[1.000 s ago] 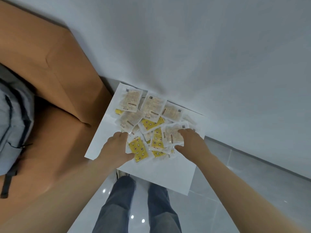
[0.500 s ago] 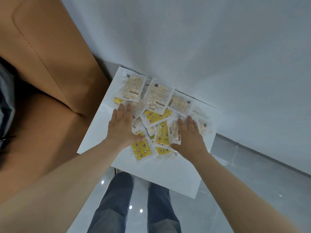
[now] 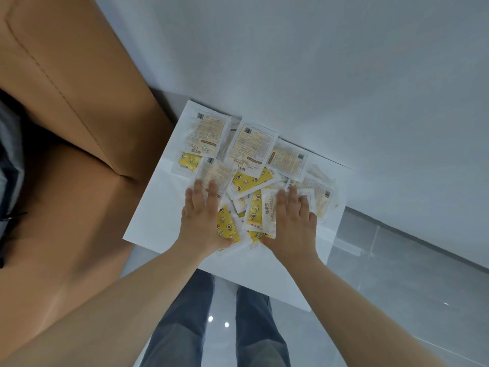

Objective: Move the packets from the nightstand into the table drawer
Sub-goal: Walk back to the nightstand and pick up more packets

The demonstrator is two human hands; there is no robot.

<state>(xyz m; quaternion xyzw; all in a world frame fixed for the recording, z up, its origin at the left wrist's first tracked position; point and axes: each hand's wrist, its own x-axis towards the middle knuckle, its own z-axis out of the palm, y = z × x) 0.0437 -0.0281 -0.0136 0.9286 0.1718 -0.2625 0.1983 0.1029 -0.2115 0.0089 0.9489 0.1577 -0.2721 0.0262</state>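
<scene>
Packets (image 3: 251,165): flat square sachets with clear or white sealed rims. Some lie yellow face up, printed with stars and flowers. Others show a pale back with small text and a barcode. They form a loose overlapping pile, all on the white nightstand (image 3: 156,221), spread over the far and middle part of its top. The far row is three pale-back packets side by side, and the yellow ones are mostly in the middle and near part of the pile.

Left hand (image 3: 203,221): palm down, fingers straight and together, lying flat on the left near side of the pile with the fingertips on a pale-back packet. It grips nothing.

Right hand (image 3: 291,223): palm down, fingers straight, flat on the right near side. It lies over a white-edged packet, with the thumb at that packet's near corner. No curl round anything.

Yellow packets show in the narrow gap between the two hands.

Versus 1 s ago: the hands were loosely curled at the near edge of the pile, and now they are flat with the fingers reaching further over it. Versus 0.5 s ago: same flat pose, hands a bit closer together, near packets more covered. The far row looks unmoved.

Tan padded headboard (image 3: 79,102) is left of the nightstand, and jeans legs (image 3: 185,327) are near.
</scene>
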